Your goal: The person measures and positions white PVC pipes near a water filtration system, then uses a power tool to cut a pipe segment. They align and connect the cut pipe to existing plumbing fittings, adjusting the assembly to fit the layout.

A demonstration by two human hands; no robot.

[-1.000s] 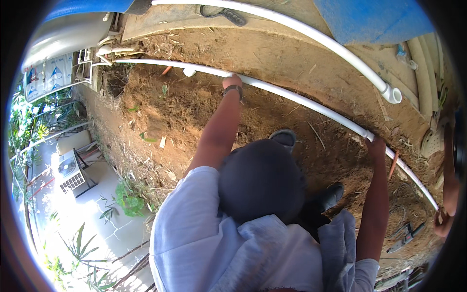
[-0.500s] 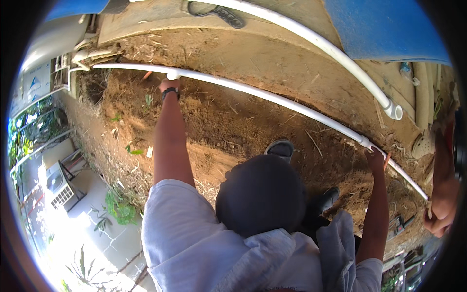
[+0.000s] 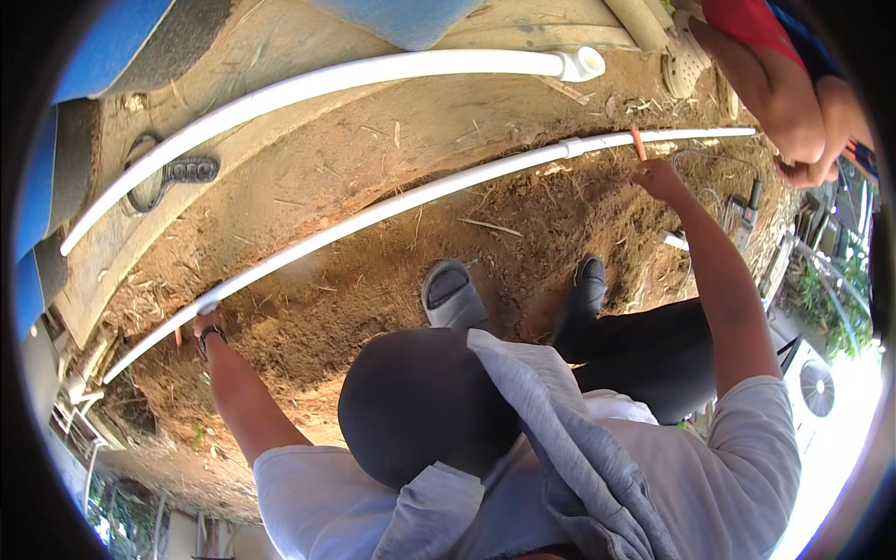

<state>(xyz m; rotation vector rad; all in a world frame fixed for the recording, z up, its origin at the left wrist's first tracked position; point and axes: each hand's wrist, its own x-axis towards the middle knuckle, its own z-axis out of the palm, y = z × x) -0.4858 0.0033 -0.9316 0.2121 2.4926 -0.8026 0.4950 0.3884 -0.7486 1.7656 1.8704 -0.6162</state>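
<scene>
Long pipe [image 3: 411, 199], smooth white plastic, round in section, with a raised coupling [image 3: 573, 147] toward its right end and a short branch fitting [image 3: 209, 306] toward its left. Second pipe [image 3: 373, 72], white, thicker-looking, ending in an open elbow [image 3: 588, 63]. Stake [image 3: 638, 143], slim, orange-red. Ground: loose brown soil [image 3: 373, 280], crumbly, strewn with dry straw; beyond it a smoother, sandy concrete strip [image 3: 280, 103] bearing the second pipe. Outdoor setting, with blue sheeting at the upper left, greenery [image 3: 826, 299] at right and a co-worker's hand [image 3: 808, 175] near the long pipe's right end. Left hand [image 3: 206, 322], dark band at the wrist, against the branch fitting; finger closure hidden, grip cannot be told. Right hand [image 3: 657, 177], fingers curled at the stake's lower end, below the long pipe and apart from it; whether they grip the stake cannot be told.
</scene>
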